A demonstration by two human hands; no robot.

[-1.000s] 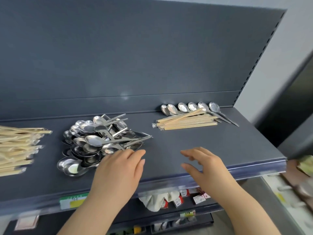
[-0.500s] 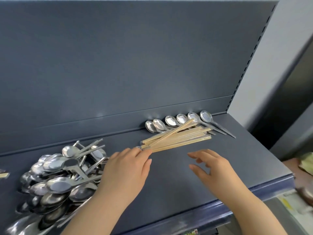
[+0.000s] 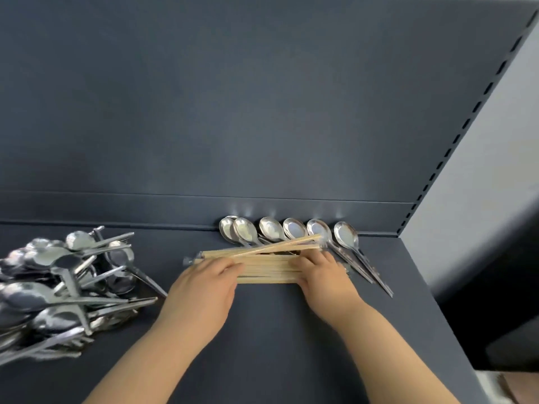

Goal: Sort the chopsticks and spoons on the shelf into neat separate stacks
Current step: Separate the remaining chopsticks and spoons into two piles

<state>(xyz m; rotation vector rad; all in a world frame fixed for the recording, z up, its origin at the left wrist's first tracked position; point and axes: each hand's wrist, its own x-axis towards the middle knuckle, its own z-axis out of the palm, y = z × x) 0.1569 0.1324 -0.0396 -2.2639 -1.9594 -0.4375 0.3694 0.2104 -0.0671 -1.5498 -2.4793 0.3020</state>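
A jumbled spoon pile (image 3: 67, 287) is lying at the left of the shelf (image 3: 277, 345). The left hand (image 3: 201, 295) is pressing loose fingers on the left end of the pale chopsticks (image 3: 268, 271), which are lying bundled mid-shelf with one stick slanting on top. The right hand (image 3: 323, 278) is curling over their right end, seemingly gripping. A spoon row (image 3: 291, 231) is lining the back.

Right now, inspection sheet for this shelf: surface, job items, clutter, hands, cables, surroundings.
Surface: dark grey shelf.
Job's things: chopsticks bundled mid-shelf, one stick askew on top; spoon row along the back panel; jumbled spoon pile at left.
Clutter: nothing seen.
Hands: left hand and right hand on the bundle's ends; grip unclear.
Cables: nothing seen.
Surroundings: slotted upright at right.
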